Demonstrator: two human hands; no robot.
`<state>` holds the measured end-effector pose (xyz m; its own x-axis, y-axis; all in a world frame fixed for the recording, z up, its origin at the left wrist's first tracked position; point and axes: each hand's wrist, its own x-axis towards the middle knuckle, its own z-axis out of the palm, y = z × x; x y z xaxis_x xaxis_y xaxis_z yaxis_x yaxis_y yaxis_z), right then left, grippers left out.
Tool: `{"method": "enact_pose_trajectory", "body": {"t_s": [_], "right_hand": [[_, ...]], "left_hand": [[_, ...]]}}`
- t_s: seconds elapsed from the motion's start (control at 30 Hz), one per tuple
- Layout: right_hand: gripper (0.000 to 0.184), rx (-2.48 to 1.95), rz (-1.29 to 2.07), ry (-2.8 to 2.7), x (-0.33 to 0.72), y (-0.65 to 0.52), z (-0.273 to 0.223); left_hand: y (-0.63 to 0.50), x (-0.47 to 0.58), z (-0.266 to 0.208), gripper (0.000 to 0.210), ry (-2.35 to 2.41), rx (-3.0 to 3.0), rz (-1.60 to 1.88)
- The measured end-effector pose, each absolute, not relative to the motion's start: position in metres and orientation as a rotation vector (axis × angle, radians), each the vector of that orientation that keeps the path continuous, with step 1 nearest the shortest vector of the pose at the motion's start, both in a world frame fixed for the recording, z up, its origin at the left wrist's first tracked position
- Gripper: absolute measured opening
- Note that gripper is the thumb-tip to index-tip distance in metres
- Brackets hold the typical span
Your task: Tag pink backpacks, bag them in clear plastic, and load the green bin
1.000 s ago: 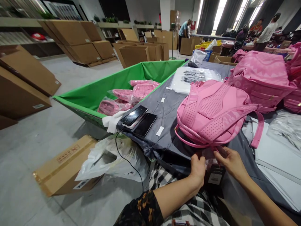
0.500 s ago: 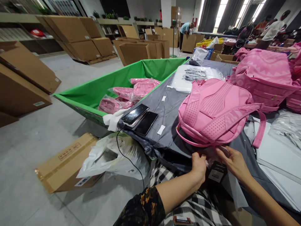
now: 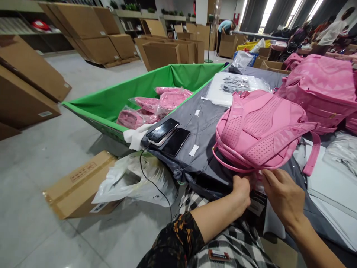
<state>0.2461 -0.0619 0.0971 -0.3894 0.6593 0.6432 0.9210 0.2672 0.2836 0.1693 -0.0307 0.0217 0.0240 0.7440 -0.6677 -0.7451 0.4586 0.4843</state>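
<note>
A pink backpack (image 3: pixel 262 126) lies on the grey-covered table with its padded back and shoulder straps facing up. Both of my hands are at its near edge, close together. My left hand (image 3: pixel 241 191) is closed in a pinch just under that edge; its fingertips are partly hidden. My right hand (image 3: pixel 286 195) pinches at the edge too, thumb and forefinger together, on something too small to name. Below and between them hangs a dark hang tag (image 3: pixel 257 205) with a white label. A translucent white sheet (image 3: pixel 273 221) droops beneath my right hand.
Phones (image 3: pixel 175 142) with a cable lie left on the table (image 3: pixel 205 167). Beyond is a green bin (image 3: pixel 111 98) with bagged pink items. A carton (image 3: pixel 80 186) and plastic bag (image 3: pixel 139 182) sit on the floor. More pink backpacks (image 3: pixel 318 89) stand right, behind white sheets (image 3: pixel 331 182).
My right hand has turned and moved up to the backpack's edge, its fingers now pinched closer. My left hand has shifted slightly right and up. The hang tag is more covered.
</note>
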Motion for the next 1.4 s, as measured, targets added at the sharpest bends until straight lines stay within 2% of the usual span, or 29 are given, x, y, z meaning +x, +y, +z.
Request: {"method": "enact_pose_trajectory", "body": {"t_s": [0.2, 0.57, 0.77, 0.87, 1.0, 1.27, 1.4], "right_hand": [[0.02, -1.488, -0.852, -2.24, 0.233, -0.063, 0.07], [0.015, -1.466, -0.992, -2.222, 0.239, -0.08, 0.054], [0.016, -1.306, -0.833, -2.161, 0.241, -0.081, 0.056], [0.022, -1.408, -0.871, -2.009, 0.243, -0.078, 0.054], [0.007, -1.569, -1.015, -1.86, 0.243, -0.066, 0.045], [0.018, -1.556, -0.972, -2.089, 0.248, -0.064, 0.046], [0.012, -1.53, -0.852, -2.299, 0.248, -0.07, 0.058]], "left_hand": [[-0.039, 0.151, 0.027, 0.024, 0.934, 0.126, 1.127], [-0.044, 0.135, 0.039, 0.018, 0.722, 0.285, 1.129], [-0.041, 0.155, 0.024, 0.025, 0.882, 0.16, 1.204], [-0.04, 0.162, 0.024, 0.023, 0.896, 0.157, 1.245], [-0.042, 0.159, 0.033, 0.017, 0.917, 0.21, 1.293], [-0.047, 0.142, 0.035, 0.018, 1.056, 0.583, 1.26], [-0.045, 0.141, 0.05, 0.025, 0.988, 0.587, 1.17]]}}
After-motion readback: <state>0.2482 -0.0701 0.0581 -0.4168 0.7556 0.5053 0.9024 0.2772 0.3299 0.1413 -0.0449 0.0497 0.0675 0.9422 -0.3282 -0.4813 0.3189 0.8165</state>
